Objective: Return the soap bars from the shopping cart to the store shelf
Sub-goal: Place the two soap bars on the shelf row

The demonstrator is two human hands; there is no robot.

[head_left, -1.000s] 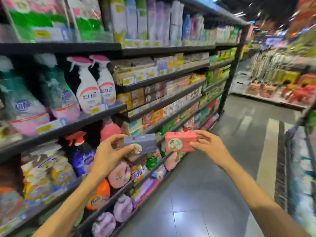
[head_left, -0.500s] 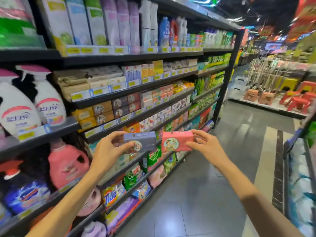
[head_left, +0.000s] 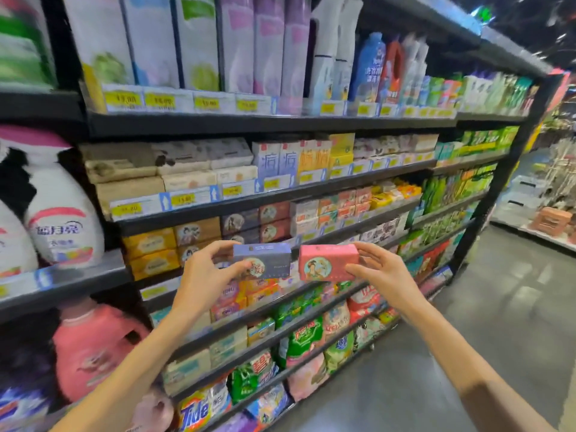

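My left hand [head_left: 207,274] pinches a grey-blue soap box [head_left: 265,260] with a round picture on its front. Beside it, my right hand [head_left: 381,272] pinches a pink soap box [head_left: 327,261] of the same kind. Both boxes are held up in front of the store shelf [head_left: 202,210], just below a row of similar boxed soap bars [head_left: 271,221] in brown, dark and red packs. The two held boxes are side by side, slightly apart. The shopping cart is out of view.
Large detergent bottles [head_left: 62,226] fill the shelf section at left. Tall refill packs [head_left: 199,42] stand on the top shelf, bagged washing powder [head_left: 305,338] on the low shelves. The grey aisle floor [head_left: 486,322] runs off to the right toward another display [head_left: 551,219].
The view has moved forward along the aisle, so the soap section now sits right behind the boxes. Both hands have kept their hold and stayed level in front of me.
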